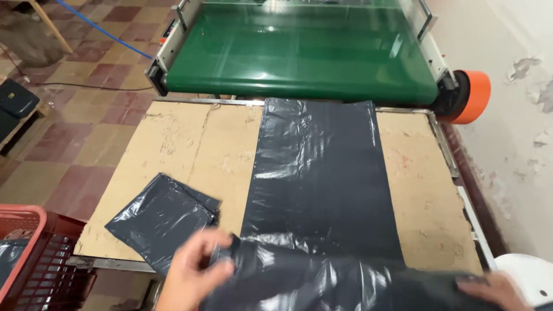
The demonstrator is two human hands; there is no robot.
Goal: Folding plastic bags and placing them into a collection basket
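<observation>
Folding near end of black plastic sheet [322,184] on counter [190,150] | left hand [193,270] pinched its edge, right hand [495,291] pressed flat | one folded bag [161,219] done at left, fold unfinished.

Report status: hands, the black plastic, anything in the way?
Left hand pinching the black plastic sheet at its near edge; right hand flat on it. Folded stack of bags lies left, apart. Nothing blocking.
</observation>
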